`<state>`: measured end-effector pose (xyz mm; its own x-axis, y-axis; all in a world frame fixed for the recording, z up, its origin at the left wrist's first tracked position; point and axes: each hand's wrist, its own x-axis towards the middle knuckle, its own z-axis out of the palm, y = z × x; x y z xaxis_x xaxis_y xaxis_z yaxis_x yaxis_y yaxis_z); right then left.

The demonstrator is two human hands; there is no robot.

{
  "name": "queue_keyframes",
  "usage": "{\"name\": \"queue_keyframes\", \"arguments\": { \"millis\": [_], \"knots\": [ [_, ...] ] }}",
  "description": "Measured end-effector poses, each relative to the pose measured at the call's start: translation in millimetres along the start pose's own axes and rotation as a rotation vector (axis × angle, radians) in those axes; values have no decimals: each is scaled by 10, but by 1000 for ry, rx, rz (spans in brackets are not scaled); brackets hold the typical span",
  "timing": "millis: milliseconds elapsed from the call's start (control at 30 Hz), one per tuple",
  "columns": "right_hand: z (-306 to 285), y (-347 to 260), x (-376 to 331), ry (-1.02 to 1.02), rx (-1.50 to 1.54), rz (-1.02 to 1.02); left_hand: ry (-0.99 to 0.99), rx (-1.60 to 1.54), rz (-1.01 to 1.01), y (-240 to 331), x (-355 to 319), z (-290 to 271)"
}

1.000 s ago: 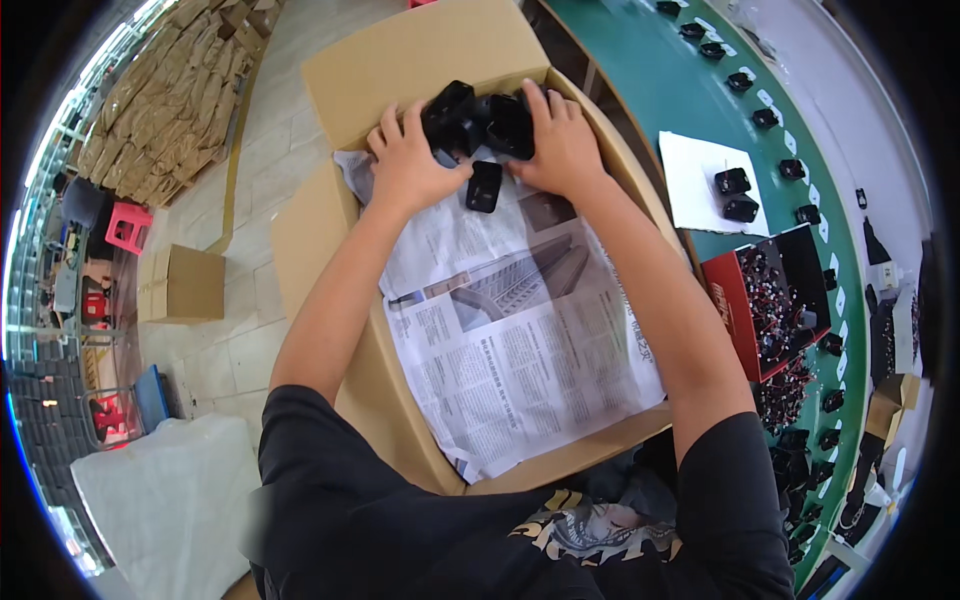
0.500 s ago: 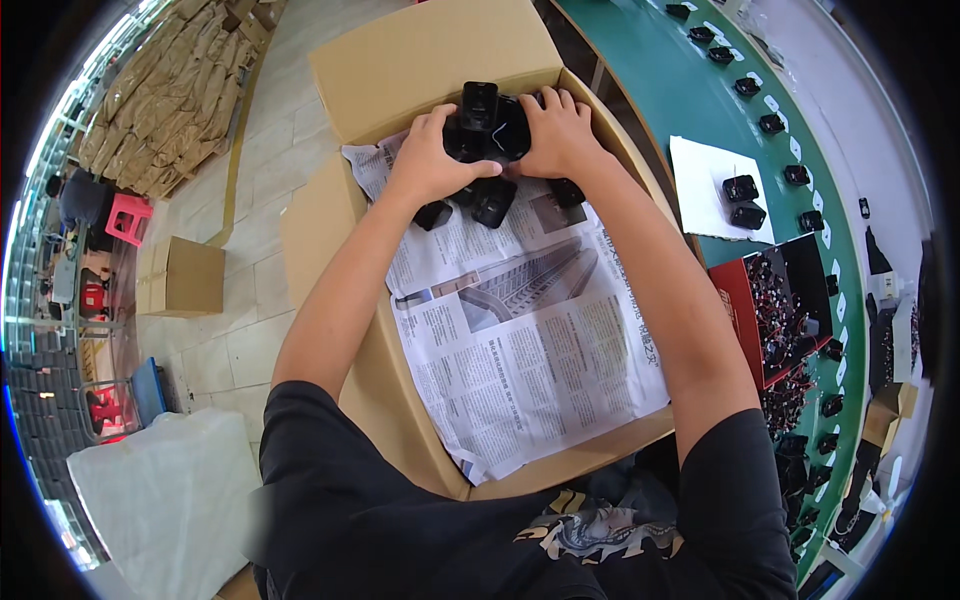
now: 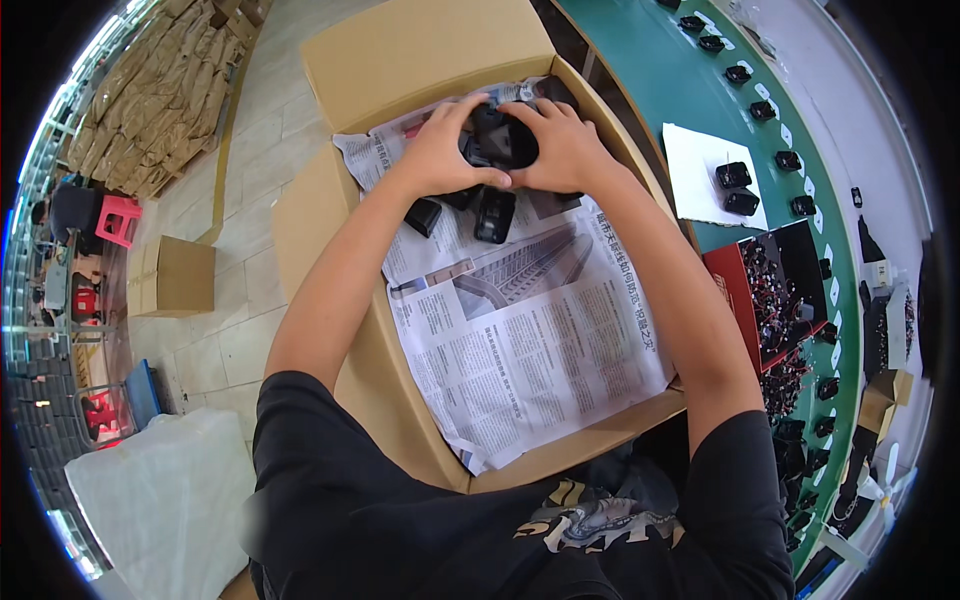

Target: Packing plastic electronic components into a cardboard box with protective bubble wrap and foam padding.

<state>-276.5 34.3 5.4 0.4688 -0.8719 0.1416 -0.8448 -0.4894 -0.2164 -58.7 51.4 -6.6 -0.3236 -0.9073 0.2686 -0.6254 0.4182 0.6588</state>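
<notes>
My left hand [image 3: 438, 150] and my right hand [image 3: 560, 147] curve around a cluster of glossy black plastic housings [image 3: 516, 146] at the far end of an open cardboard carton [image 3: 400, 400]. Thumbs nearly meet on the near side, and the fingers are bent against the pieces. Palms and fingers hide part of the cluster. Newspaper [image 3: 540, 365] lines the carton beneath. Just nearer than my hands, a loose black housing [image 3: 494, 216] lies on the paper, with another black piece [image 3: 423, 216] by my left wrist. One more dark piece [image 3: 556, 92] sits in the far right corner.
Along the right runs a green table [image 3: 640, 75] with a row of black housings. On it are a white sheet [image 3: 690, 185] bearing two housings and a red box [image 3: 735, 310] of small wired parts. A small carton [image 3: 172, 277] and brown-wrapped stack [image 3: 150, 100] stand on the left floor.
My hands and the black housings between them have shifted slightly nearer and lower. The piece that stuck up above my fingers now sits down among the others. The far corner piece has come into sight.
</notes>
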Motion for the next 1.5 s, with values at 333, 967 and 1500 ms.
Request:
{"name": "queue_keyframes", "arguments": {
  "millis": [333, 967, 1500],
  "knots": [
    [127, -216, -586, 226, -122, -4, -352, 538, -146, 575, -362, -101],
    [60, -19, -373, -5, 74, 91, -320, 349, -213, 419, -161, 21],
    [-280, -123, -1239, -109, 192, 44, -251, 142, 234, 318, -232, -36]
  ]
}}
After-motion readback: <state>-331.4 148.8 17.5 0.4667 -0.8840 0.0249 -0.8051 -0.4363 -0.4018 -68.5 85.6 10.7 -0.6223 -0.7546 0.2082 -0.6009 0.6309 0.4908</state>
